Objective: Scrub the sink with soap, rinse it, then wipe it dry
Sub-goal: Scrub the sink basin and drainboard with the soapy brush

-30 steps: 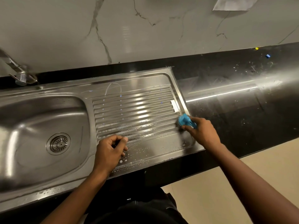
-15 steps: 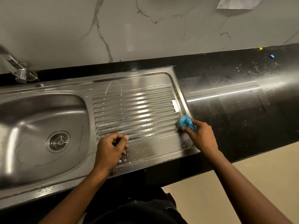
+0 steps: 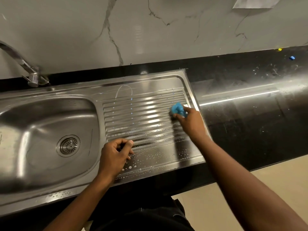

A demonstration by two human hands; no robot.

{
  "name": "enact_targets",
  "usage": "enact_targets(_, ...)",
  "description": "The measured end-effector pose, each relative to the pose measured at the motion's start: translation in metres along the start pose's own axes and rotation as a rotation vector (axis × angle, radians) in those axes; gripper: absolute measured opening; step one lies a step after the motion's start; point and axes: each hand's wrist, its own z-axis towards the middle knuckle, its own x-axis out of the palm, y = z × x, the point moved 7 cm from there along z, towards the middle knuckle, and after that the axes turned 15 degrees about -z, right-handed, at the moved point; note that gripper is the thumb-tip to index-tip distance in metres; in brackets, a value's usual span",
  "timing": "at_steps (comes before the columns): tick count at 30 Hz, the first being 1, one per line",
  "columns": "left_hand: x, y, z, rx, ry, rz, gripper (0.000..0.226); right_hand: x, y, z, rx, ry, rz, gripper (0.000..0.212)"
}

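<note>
A stainless steel sink (image 3: 50,95) has its basin on the left with a round drain (image 3: 68,145) and a ribbed drainboard (image 3: 143,114) on the right. My right hand (image 3: 191,122) grips a small blue scrubber (image 3: 178,109) and presses it on the far right ribs of the drainboard. My left hand (image 3: 115,155) rests on the drainboard's near left part with its fingers curled and nothing visible in them. Soap bubbles and water drops (image 3: 150,157) dot the near strip of the drainboard.
A chrome tap (image 3: 25,67) stands at the back left. Black countertop (image 3: 250,117) runs to the right, with small blue and yellow bits (image 3: 292,57) near the marble wall. A paper sheet (image 3: 253,2) hangs at top right. Beige floor lies below the counter edge.
My right hand has slid the blue scrubber away from me, from the drainboard's near right corner up along its right side. My left hand has stayed in place.
</note>
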Motion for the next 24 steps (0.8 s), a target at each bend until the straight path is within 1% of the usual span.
enact_targets(3, -0.004, -0.004, 0.004, 0.009, -0.009, 0.009, 0.016, 0.045, 0.052, -0.032, -0.145, 0.056, -0.014, 0.041)
enact_targets(5, -0.004, -0.005, 0.007, 0.016, -0.013, 0.015, 0.017, 0.070, 0.076, -0.053, -0.241, 0.103, -0.096, 0.051)
enact_targets(7, -0.006, -0.006, 0.009, 0.018, -0.018, 0.022, 0.018, 0.078, 0.079, -0.065, -0.288, 0.147, -0.181, 0.060)
enact_targets(10, -0.011, -0.007, 0.011, 0.021, -0.018, 0.013, 0.020, 0.055, 0.048, -0.060, -0.261, 0.156, -0.214, 0.058)
enact_targets(13, -0.017, -0.003, 0.010, 0.011, -0.017, 0.009, 0.018, 0.013, -0.003, -0.036, -0.142, 0.121, -0.203, 0.055)
enact_targets(16, -0.023, -0.001, 0.008, -0.004, -0.026, -0.001, 0.017, -0.018, -0.035, -0.011, -0.009, 0.030, -0.204, 0.057)
enact_targets(18, -0.024, -0.001, 0.006, -0.004, -0.022, -0.004, 0.015, -0.022, -0.032, -0.004, 0.041, -0.010, -0.180, 0.052)
enact_targets(20, -0.025, -0.001, 0.004, 0.000, -0.011, -0.002, 0.014, -0.009, -0.013, -0.007, 0.040, 0.002, -0.123, 0.045)
enact_targets(22, -0.025, -0.002, 0.004, 0.003, 0.003, 0.000, 0.015, 0.015, 0.015, -0.022, -0.017, 0.052, -0.079, 0.041)
enact_targets(24, -0.024, -0.004, 0.005, 0.007, 0.014, -0.002, 0.016, 0.046, 0.046, -0.045, -0.113, 0.105, -0.068, 0.044)
